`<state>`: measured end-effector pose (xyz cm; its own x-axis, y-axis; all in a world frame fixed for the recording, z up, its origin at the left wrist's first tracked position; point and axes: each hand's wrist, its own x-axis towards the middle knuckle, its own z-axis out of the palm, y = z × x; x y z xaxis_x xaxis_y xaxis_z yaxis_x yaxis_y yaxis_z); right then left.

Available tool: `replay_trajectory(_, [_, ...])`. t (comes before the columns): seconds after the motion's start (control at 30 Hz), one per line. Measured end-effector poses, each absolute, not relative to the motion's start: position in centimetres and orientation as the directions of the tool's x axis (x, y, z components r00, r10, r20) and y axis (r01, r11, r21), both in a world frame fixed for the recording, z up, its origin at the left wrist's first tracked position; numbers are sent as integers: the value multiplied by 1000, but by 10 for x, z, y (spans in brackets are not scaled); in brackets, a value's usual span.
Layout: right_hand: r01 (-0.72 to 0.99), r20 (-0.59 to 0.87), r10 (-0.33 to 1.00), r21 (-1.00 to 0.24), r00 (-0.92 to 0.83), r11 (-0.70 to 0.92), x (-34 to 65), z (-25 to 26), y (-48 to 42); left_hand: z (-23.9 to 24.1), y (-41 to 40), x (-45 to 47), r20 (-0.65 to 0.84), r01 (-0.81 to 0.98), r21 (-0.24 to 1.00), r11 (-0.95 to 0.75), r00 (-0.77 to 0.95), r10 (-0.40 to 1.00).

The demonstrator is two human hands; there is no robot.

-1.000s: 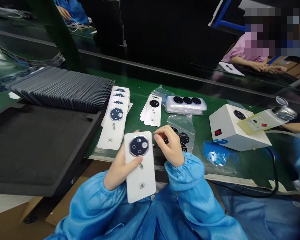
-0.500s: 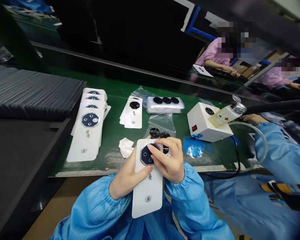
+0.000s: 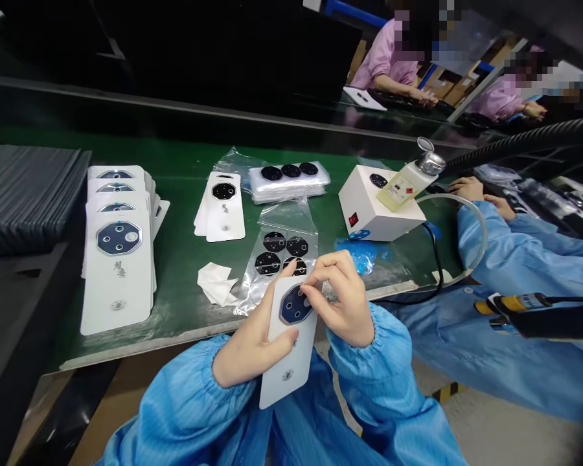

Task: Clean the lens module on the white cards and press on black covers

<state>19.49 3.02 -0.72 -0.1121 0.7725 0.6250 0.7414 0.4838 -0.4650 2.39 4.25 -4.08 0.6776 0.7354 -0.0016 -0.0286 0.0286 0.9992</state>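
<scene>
My left hand (image 3: 247, 349) holds a white phone back cover (image 3: 284, 385) from its left side, thumb across the front and fingers behind. Near the top of the cover sits a dark blue octagonal camera plate (image 3: 290, 309) with ringed holes. My right hand (image 3: 347, 298) is closed in a pinch at the plate's upper right edge, thumb and forefinger together; whatever is between the fingertips is too small to make out. Just beyond the cover lies a clear bag (image 3: 252, 285) with several black round plates (image 3: 297, 246). A crumpled white cloth (image 3: 216, 285) rests to its left.
Several finished-looking covers (image 3: 119, 278) are stacked at left, beside grey dividers (image 3: 29, 194). More covers (image 3: 226, 217) and packed black discs (image 3: 290, 184) lie behind. At right stand a white box (image 3: 372, 210), a tilted pump bottle (image 3: 408, 184), blue film (image 3: 364, 255) and a co-worker's blue sleeve (image 3: 495, 239).
My right fingers have moved from lying over the camera plate to a pinch at its upper right edge. The cover is tilted differently, and the head view has shifted.
</scene>
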Motion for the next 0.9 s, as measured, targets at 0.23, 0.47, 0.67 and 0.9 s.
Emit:
replay_trajectory(0.23, [818, 684, 700, -275, -202, 505, 199, -11, 29, -36, 41, 29, -59, -80, 984, 162, 705, 707])
replay_trajectory(0.47, [827, 767, 556, -59, -321, 559, 202, -20, 34, -36, 39, 36, -115, -179, 923, 341, 715, 689])
replay_trajectory(0.67, [793, 761, 537, -49, -364, 607, 206, -22, 34, -42, 38, 36, -133, -240, 860, 450, 746, 653])
replay_trajectory(0.9, [743, 723, 599, -181, -344, 644, 205, -22, 32, -42, 39, 36, -161, -274, 813, 514, 742, 651])
